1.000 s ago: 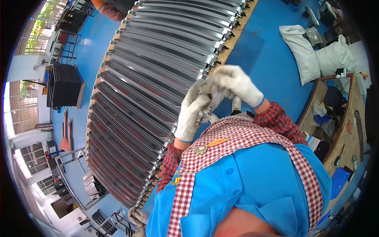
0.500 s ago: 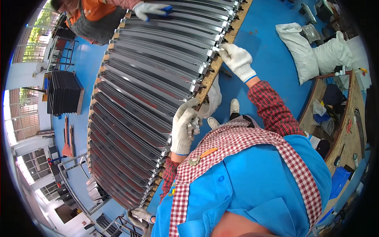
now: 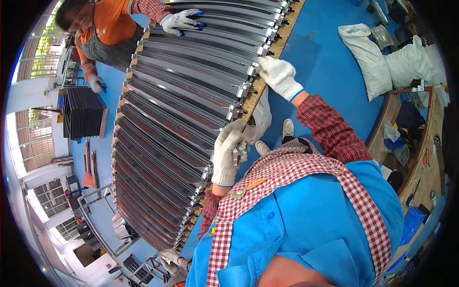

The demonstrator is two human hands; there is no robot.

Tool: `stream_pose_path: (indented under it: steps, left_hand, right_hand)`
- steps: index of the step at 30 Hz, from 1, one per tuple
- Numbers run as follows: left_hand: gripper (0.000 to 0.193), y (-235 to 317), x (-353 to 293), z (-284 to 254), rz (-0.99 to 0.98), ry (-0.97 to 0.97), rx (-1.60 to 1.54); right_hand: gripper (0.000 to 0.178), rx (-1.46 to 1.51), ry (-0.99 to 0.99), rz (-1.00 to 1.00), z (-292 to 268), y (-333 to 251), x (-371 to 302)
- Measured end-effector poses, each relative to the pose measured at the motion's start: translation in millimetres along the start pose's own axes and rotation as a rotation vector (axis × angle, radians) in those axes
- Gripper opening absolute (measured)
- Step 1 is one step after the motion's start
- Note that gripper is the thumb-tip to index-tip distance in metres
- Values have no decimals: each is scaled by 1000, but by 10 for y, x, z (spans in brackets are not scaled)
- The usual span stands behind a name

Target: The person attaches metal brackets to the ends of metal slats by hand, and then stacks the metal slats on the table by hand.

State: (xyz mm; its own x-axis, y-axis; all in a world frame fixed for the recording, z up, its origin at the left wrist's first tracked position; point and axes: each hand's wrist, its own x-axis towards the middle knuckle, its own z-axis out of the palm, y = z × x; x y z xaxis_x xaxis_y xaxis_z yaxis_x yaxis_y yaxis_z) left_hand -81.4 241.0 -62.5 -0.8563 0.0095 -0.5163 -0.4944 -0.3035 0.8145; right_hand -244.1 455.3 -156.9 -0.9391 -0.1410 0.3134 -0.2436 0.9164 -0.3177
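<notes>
A long row of dark, narrow metal strips (image 3: 162, 105) lies side by side on a wood-edged table. Small silver metal clips (image 3: 240, 90) line the strip ends nearest me. My left hand (image 3: 227, 155), in a white knit glove, is closed around several small silver metal clips (image 3: 237, 154) beside that edge. Farther along it, my right hand (image 3: 278, 76), also gloved, has its fingers pinched together at a strip end; what sits between the fingertips is hidden.
Across the table a co-worker (image 3: 112, 33) rests a gloved hand (image 3: 181, 21) on the strips. Another person's gloved hand (image 3: 169, 260) is at the near end. White sacks (image 3: 366, 62) and a wooden bin (image 3: 420, 158) stand right; stacked black panels (image 3: 83, 112) stand left.
My right hand has shifted slightly left and toward me along the strip ends. My left hand still holds the clips. The co-worker's other hand has come into view.
</notes>
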Motion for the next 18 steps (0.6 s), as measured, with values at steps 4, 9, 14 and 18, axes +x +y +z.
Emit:
stream_pose_path:
  steps: [4,9,14,18]
  left_hand:
    - [44,95,130,126,-15,6,4]
    - [38,94,260,284,-88,54,-166]
    - [37,34,481,478,-58,115,-562]
    - [34,17,597,727,-88,311,-600]
  right_hand:
    - [37,388,48,86,69,-10,36]
    - [45,986,56,124,-154,-81,-200]
    - [50,918,-257,-13,-1049,-388,-320]
    - [48,854,-421,-153,-1247,-352,-363]
